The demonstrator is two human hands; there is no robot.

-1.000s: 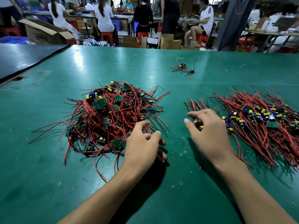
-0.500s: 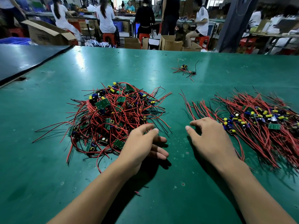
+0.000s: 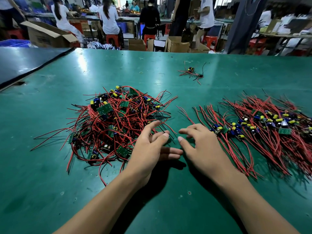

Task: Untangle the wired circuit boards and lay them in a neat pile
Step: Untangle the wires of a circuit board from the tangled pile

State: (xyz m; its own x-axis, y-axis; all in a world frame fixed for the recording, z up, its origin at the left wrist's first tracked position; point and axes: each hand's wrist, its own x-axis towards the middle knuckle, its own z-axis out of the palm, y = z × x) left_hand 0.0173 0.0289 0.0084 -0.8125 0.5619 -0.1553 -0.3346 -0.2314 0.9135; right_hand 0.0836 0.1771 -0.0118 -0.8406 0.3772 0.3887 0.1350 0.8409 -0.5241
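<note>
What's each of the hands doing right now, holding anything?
Left hand: open, holding nothing, at the tangled heap.
Right hand: open, holding nothing, beside the neat pile.

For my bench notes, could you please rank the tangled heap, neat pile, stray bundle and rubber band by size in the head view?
1-2. Tangled heap and neat pile: alike; the pile runs off frame.
3. Stray bundle, though farther away.
4. Rubber band.

Empty left hand (image 3: 148, 149) and right hand (image 3: 205, 149) between two board piles.
</note>
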